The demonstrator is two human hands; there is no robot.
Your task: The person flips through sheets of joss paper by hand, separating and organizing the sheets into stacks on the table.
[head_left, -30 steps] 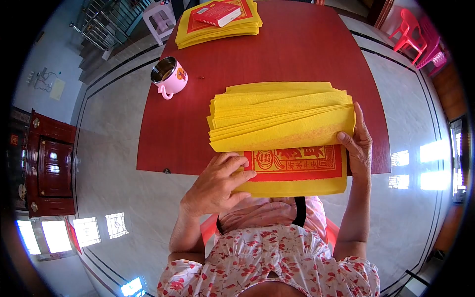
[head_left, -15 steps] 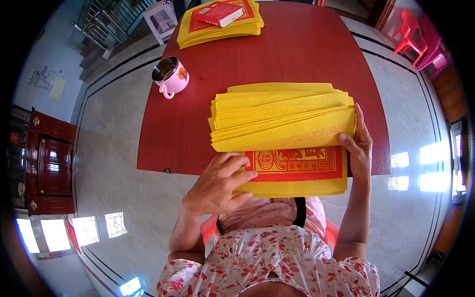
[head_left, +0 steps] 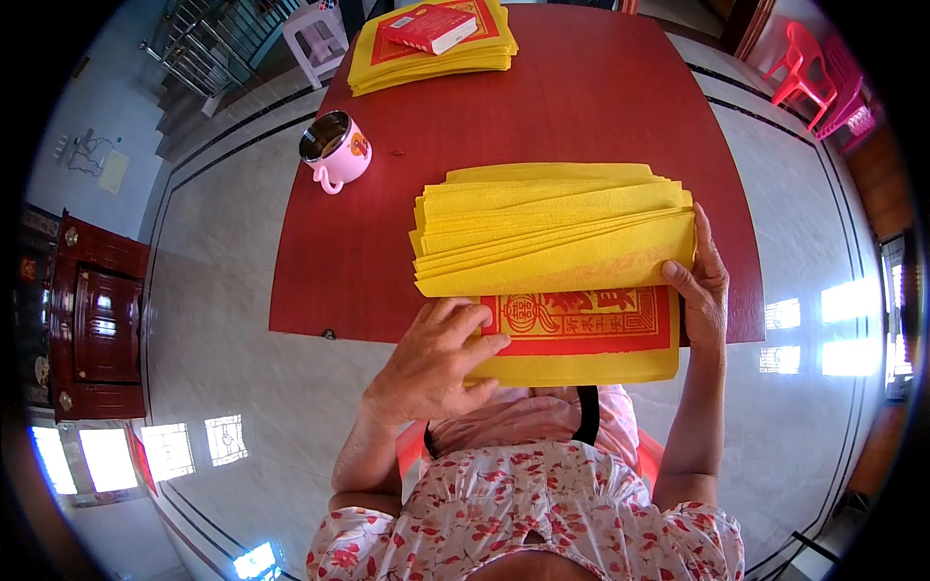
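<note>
A thick bundle of yellow paper sheets (head_left: 552,223) fans out at the near edge of the table, its upper sheets folded over away from me. Below the fold shows a yellow sheet with a red printed panel (head_left: 591,339) bearing gold characters. My left hand (head_left: 431,353) is closed on the left edge of this printed sheet, fingers bent over it and thumb low at its near corner. At the right end, my right hand (head_left: 705,286) grips the bundle, thumb on top of the folded sheets and fingers along the side.
The dark red table (head_left: 572,97) carries a pink mug (head_left: 341,160) with liquid in it at the left. Another stack of yellow paper (head_left: 373,73) lies at the far left, a small red book (head_left: 426,29) on it. Plastic chairs (head_left: 804,73) stand beyond, far right.
My left hand has shifted very slightly right along the sheet's edge. My right hand and the folded bundle look almost the same.
</note>
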